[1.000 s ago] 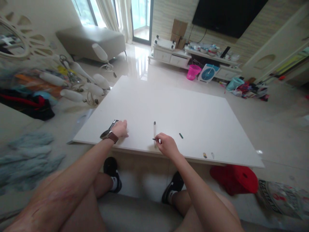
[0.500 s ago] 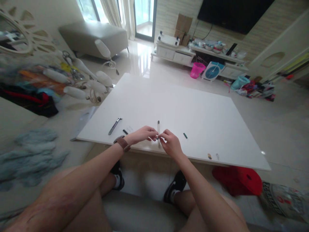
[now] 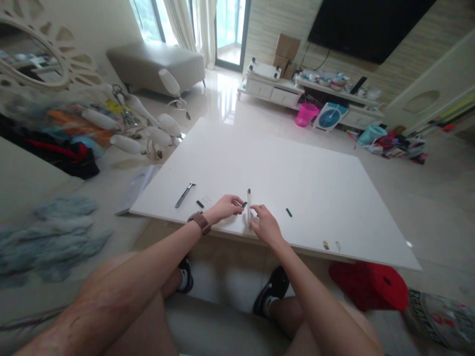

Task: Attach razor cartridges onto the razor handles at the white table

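Note:
A thin clear tube (image 3: 249,200) lies on the white board (image 3: 304,178) near its front edge. My right hand (image 3: 264,225) rests on the tube's near end with fingers closed on it. My left hand (image 3: 227,206), a brown watch on its wrist, pinches a small dark piece (image 3: 244,204) just left of the tube. Another small dark piece (image 3: 200,203) and a metal utility knife (image 3: 184,195) lie further left. A small green piece (image 3: 288,212) lies to the right of the tube.
Two tiny bits (image 3: 325,244) sit near the board's front right. A red cloth (image 3: 371,284) lies on the floor below. White lamp parts (image 3: 141,133) and clothes crowd the left. A TV stand (image 3: 308,91), pink basket (image 3: 305,114) and sofa (image 3: 156,66) stand behind.
My left hand came from beside the knife over to the tube and now pinches a small dark piece. The right hand stays at the tube's near end.

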Tool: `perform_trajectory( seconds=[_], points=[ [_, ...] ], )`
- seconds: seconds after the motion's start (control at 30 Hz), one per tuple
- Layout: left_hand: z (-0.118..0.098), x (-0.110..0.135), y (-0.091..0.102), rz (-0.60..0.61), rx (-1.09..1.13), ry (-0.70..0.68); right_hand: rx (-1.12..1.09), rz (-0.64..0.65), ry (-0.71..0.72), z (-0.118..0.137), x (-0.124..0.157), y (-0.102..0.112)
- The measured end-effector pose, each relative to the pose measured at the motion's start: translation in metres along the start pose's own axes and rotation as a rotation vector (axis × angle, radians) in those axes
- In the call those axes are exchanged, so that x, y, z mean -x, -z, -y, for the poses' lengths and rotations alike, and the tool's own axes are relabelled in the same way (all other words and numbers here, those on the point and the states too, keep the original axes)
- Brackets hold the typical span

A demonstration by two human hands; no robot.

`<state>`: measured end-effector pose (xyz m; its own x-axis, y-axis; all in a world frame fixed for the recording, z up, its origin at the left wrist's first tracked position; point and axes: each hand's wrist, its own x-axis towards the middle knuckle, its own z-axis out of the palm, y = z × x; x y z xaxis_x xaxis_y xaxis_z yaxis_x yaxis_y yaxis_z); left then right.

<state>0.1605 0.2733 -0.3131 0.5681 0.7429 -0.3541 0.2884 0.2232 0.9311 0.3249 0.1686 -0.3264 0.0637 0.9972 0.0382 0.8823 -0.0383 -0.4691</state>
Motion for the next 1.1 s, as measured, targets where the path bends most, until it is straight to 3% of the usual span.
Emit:
perform_trajectory(
  seconds=[0.1,0.23,0.43,0.6,0.8,1.1],
  points=[
    [-0.001,0.000,-0.003,-0.073,0.079,-0.017,0.111,0.124,0.042,-0.005,0.003,-0.008],
    [-0.005,-0.002,-0.003,-0.114,0.207,-0.046,0.180,0.154,0.056,-0.007,0.003,-0.011],
    [-0.011,-0.006,0.004,-0.141,0.253,-0.043,0.161,0.254,-0.123,-0.015,-0.009,-0.009],
    [-0.009,-0.007,0.009,-0.158,0.269,-0.024,0.106,0.283,-0.170,-0.021,-0.009,-0.009],
    [-0.004,-0.007,0.009,-0.178,0.300,-0.037,0.145,0.227,-0.210,-0.026,-0.010,0.002],
    [-0.005,-0.004,-0.002,-0.129,0.277,-0.060,0.069,-0.061,-0.210,-0.015,-0.007,0.052]
  ],
)
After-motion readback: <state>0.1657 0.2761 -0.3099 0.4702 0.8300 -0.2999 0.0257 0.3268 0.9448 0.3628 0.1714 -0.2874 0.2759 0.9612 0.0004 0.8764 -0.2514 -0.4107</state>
